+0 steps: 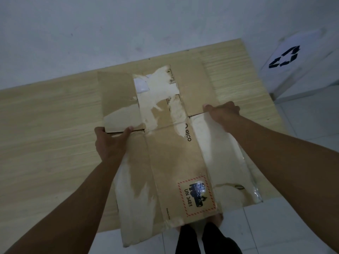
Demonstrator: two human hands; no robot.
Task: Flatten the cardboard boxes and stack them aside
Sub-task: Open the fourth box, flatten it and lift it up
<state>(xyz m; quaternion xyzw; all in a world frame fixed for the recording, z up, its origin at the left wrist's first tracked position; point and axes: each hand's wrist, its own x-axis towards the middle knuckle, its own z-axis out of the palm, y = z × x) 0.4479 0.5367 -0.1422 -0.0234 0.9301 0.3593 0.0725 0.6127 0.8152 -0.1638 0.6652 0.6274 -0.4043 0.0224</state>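
A pale wooden table [45, 116] fills most of the view, set against a grey-white wall [110, 24], and everything else is placed from it. Lying on the table's right half is the flattened cardboard box [165, 153], its near end hanging past the table's front edge over the white tiled floor [293, 226]; its brown face is torn pale in wide patches and carries the printed letters "PICO". Off the table's far right corner stands a white bin [300, 66] marked with a black recycling symbol. Below the front edge, a pair of dark trouser legs [201, 241] shows, with what may be bare feet just under the box, though the dim light makes that unsure. Near the box's front end sits a red-bordered label [197, 196] reading "UN 3481". The left hand [110, 142] grips the edge of the box's left flap, fingers under and thumb on top. The right hand [222, 111] curls over the right flap's edge, pinching it at the slit.
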